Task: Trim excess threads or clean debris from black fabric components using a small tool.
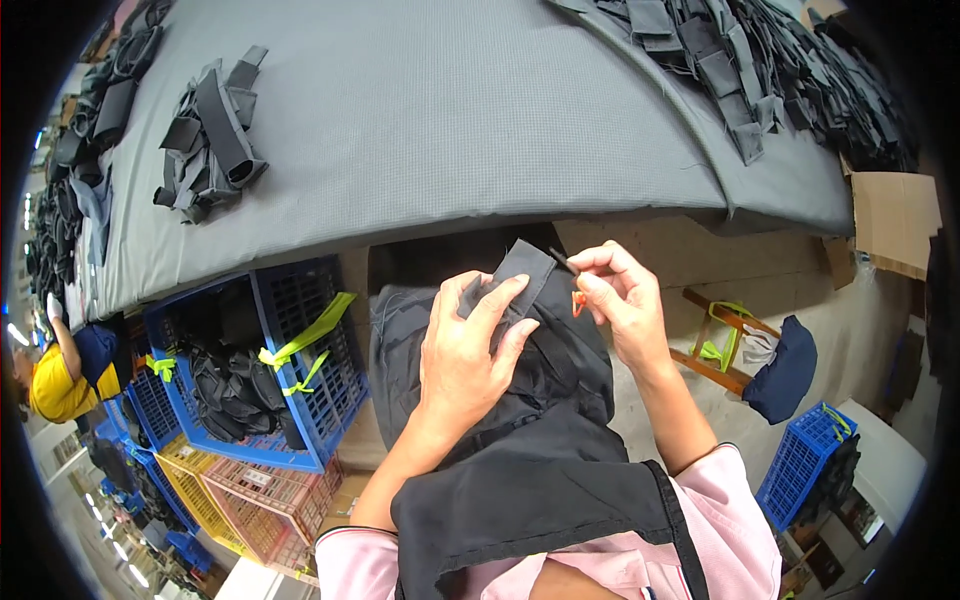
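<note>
Over my lap, my left hand [468, 350] pinches a dark grey fabric strip [527, 266] between thumb and fingers, its flat end pointing up and away. My right hand [622, 300] is closed round a small tool with a thin dark tip [562, 262] and an orange part [578, 304]; it looks like thread snips, mostly hidden by the fingers. The dark tip is right beside the strip's right edge; whether they touch I cannot tell. Black cloth [400, 345] lies on my lap beneath both hands.
A grey covered table [420, 120] spans the far side, with a small heap of strips [215, 140] on its left and a larger pile [770, 70] at right. Blue crates [310, 400] stand left, a wooden stool [728, 345] right. A person in yellow [62, 383] is far left.
</note>
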Demonstrator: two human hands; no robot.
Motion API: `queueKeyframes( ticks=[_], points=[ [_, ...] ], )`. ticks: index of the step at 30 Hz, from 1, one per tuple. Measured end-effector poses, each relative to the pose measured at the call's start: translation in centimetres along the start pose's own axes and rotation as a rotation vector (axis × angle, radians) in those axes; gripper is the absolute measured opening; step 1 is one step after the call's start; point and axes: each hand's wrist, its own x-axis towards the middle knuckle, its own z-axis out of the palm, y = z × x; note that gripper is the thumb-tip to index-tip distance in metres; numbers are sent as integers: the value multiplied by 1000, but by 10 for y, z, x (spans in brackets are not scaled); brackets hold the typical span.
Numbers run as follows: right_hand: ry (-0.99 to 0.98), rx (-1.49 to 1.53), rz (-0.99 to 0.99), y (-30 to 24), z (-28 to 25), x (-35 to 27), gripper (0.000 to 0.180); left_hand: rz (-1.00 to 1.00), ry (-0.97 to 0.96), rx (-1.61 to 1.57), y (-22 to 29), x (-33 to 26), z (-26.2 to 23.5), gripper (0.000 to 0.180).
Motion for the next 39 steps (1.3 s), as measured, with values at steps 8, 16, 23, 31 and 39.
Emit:
queueKeyframes(
  ticks=[8,16,23,31,39],
  points=[
    [-25,102,46,-1,16,25,18,70,91,-42,3,16,19,80],
    [-182,372,246,-13,14,36,18,-436,-358,-1383,-18,11,-9,107],
    [77,-163,-159,7,44,31,25,-735,-221,-1161,-19,6,0,34],
    [-80,-845,-653,5,17,7,30,-749,-181,-1160,-21,3,-9,30],
    [-125,-911,-862,4,22,17,32,-751,-238,-1155,-17,3,-13,29]
  ],
)
